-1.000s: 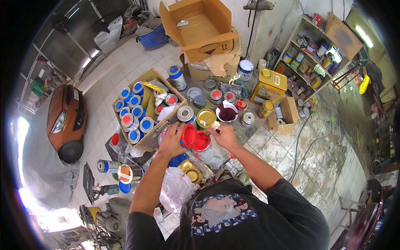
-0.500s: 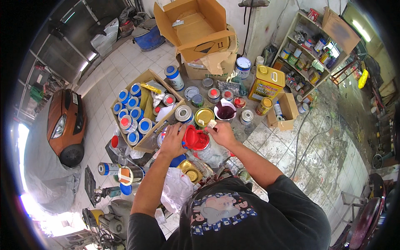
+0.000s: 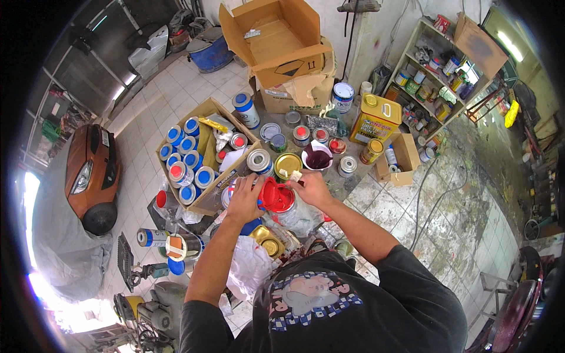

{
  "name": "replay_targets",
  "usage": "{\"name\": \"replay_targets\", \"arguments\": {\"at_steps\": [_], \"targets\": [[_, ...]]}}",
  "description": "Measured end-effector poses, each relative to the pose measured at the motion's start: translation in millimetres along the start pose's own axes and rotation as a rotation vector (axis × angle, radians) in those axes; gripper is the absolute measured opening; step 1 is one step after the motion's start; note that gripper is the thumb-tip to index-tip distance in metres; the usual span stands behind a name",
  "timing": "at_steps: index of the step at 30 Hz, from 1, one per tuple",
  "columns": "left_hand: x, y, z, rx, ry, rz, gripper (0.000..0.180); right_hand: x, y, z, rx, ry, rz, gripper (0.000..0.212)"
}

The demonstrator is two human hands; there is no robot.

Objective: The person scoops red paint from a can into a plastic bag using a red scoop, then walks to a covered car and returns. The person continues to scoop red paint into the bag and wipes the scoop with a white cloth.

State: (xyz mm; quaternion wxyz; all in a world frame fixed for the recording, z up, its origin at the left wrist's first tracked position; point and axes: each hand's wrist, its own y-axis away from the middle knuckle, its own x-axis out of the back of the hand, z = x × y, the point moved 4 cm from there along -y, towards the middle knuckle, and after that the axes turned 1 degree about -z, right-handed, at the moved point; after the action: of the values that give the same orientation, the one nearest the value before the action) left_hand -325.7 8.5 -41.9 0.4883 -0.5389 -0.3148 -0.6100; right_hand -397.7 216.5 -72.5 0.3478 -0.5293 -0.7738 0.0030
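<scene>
My left hand (image 3: 243, 200) is wrapped round a tilted paint can (image 3: 270, 192), its mouth coated in bright red and a strip of blue showing on its side. The mouth overlaps a second opening with red paint (image 3: 283, 200), which sits in front of my body. Close to that opening, my right hand (image 3: 312, 189) pinches a small pale flat piece (image 3: 295, 176); its exact kind cannot be made out. Just beyond the hands stand a gold-topped tin (image 3: 288, 166) and a grey-lidded can (image 3: 259, 160). Crumpled clear plastic (image 3: 303, 216) lies beside the red paint.
At the left, a cardboard box (image 3: 206, 203) holds several blue-lidded cans. A cup of dark red paint (image 3: 318, 156), a yellow thinner tin (image 3: 375, 117) and a small open carton (image 3: 398, 159) stand beyond. White cloth (image 3: 250, 265) hangs near my body. A hose (image 3: 425, 206) crosses the right floor.
The tilted can's red mouth has shifted slightly right and now covers more of the second opening. My right hand with the pale piece has moved slightly left.
</scene>
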Motion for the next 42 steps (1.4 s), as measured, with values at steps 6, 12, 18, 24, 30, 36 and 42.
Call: {"name": "replay_targets", "arguments": {"at_steps": [6, 12, 18, 24, 30, 36, 42], "targets": [[5, 3, -6, 0.052, 0.082, 0.041, 0.104, 4, -8, -21, 0.064, -0.012, -0.074, 0.027], [10, 5, -8, 0.114, 0.15, 0.113, 0.104, 9, -4, -33, 0.142, 0.004, -0.122, 0.023], [11, 10, -25, 0.268, 0.33, 0.243, 0.102, 1, 8, -30, 0.175, -0.053, -0.148, 0.021], [25, 27, -45, 0.441, 0.59, 0.469, 0.096, -24, 20, 3, -0.047, 0.183, -0.283, 0.026], [14, 60, -84, 0.556, 0.648, 0.585, 0.103, -53, 18, 14, 0.029, 0.141, 0.005, 0.027], [11, 78, -92, 0.588, 0.653, 0.61, 0.101, -62, 11, 36, -0.309, 0.091, -0.305, 0.024], [50, 102, -74, 0.645, 0.644, 0.731, 0.095, -71, 0, 23, -0.111, 0.1, -0.174, 0.026]]}}
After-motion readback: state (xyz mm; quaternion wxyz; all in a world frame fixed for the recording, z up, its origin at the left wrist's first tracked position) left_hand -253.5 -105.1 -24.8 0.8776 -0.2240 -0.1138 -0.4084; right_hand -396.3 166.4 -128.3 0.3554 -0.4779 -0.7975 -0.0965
